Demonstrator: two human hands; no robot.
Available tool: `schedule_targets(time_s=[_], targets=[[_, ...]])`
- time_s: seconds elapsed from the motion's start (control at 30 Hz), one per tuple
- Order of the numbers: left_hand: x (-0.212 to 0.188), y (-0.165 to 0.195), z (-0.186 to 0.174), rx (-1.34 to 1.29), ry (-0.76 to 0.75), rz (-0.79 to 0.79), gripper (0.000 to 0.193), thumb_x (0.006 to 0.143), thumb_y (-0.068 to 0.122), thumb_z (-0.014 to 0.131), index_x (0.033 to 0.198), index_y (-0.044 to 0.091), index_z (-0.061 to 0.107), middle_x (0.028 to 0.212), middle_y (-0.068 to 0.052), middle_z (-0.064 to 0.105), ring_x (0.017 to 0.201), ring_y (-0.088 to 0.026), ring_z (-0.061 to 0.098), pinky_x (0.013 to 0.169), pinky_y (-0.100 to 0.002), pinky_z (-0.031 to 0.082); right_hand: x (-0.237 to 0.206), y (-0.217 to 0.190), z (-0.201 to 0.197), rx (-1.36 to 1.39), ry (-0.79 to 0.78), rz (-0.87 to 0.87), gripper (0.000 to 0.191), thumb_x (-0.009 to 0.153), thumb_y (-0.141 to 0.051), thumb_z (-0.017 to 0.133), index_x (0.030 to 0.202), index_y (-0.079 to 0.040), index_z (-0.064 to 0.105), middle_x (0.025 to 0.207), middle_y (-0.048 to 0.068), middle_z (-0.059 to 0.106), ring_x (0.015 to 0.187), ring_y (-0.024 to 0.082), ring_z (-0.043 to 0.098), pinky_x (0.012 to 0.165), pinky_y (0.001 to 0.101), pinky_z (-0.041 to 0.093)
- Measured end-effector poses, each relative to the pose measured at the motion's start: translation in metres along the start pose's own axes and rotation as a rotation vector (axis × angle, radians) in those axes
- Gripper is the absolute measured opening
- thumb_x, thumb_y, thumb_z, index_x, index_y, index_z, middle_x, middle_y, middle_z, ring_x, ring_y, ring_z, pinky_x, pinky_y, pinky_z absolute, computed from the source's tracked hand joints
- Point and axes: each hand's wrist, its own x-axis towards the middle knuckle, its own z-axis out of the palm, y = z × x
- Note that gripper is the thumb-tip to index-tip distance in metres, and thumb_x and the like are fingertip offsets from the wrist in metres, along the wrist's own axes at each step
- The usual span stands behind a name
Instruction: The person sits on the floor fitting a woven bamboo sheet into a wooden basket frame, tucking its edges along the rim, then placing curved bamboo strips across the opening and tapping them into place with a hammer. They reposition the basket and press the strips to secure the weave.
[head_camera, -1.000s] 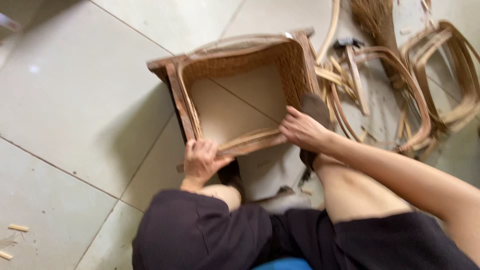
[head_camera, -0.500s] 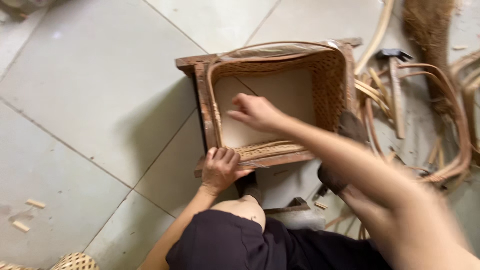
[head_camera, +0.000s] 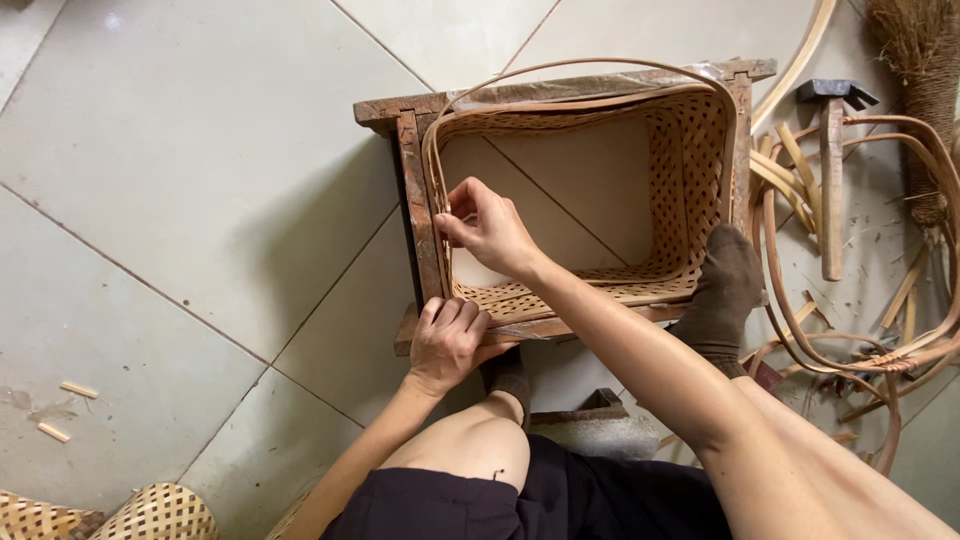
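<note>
The bottomless rectangular woven bamboo basket (head_camera: 640, 190) sits inside the dark wooden frame (head_camera: 420, 200) on the tiled floor (head_camera: 180, 160). Left hand (head_camera: 447, 340) clamps the frame's near rail; right hand (head_camera: 487, 225) pinches the pale rim strip (head_camera: 432, 190). Likely light, springy, splintery: grip at corners. 1 foot hides the right corner

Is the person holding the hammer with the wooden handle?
No, the hammer with the wooden handle lies on the floor, while the right hand pinches the woven bamboo basket rim and the left hand grips the wooden frame.
</note>
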Motion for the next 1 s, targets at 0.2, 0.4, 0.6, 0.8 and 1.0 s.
schedule_targets(time_s=[0.2,0.4,0.6,0.8,1.0], targets=[[0.0,0.0,-0.001,0.034,-0.004,0.012,0.049,0.089,0.061,0.064,0.087,0.011,0.066,0.088,-0.003,0.06,0.09,-0.02,0.056,0.093,-0.04,0.043,0.008,0.014,0.004,0.015,-0.036,-0.029,0.033,0.092,-0.024,0.08,0.102,-0.001,0.059,0.084,0.005,0.068,0.076,0.009,0.066,0.066,0.0277,0.06],[-0.001,0.001,-0.003,0.033,0.05,0.028,0.052,0.087,0.062,0.064,0.093,0.011,0.068,0.094,-0.002,0.062,0.095,-0.02,0.058,0.095,-0.04,0.042,0.009,-0.016,-0.026,-0.475,0.109,-0.402,0.037,0.09,-0.03,0.082,0.115,-0.009,0.063,0.105,0.004,0.071,0.1,0.021,0.069,0.089,0.0365,0.057],[-0.002,0.002,-0.001,0.036,0.03,0.014,0.051,0.084,0.063,0.07,0.089,0.013,0.066,0.09,-0.002,0.06,0.094,-0.02,0.059,0.096,-0.043,0.042,0.06,-0.018,-0.155,-1.124,0.48,-0.805,0.029,0.099,-0.018,0.073,0.127,-0.011,0.068,0.121,0.006,0.068,0.109,0.025,0.063,0.091,0.0332,0.057],[0.002,0.003,-0.005,0.049,0.047,0.025,0.052,0.079,0.063,0.075,0.087,0.013,0.064,0.089,-0.003,0.06,0.093,-0.02,0.06,0.097,-0.045,0.041,0.064,0.017,-0.17,-1.254,0.36,-0.782,0.011,0.104,-0.003,0.065,0.109,-0.011,0.068,0.099,0.003,0.063,0.092,0.018,0.062,0.072,0.0292,0.059],[0.027,-0.016,-0.019,-0.37,0.264,-0.148,0.026,0.092,0.035,0.075,0.088,0.013,0.062,0.089,-0.003,0.063,0.088,-0.022,0.062,0.085,-0.039,0.05,0.039,0.01,-0.164,-1.278,0.321,-0.842,0.01,0.098,-0.005,0.066,0.106,-0.009,0.067,0.097,0.005,0.062,0.091,0.021,0.062,0.077,0.0342,0.058]])
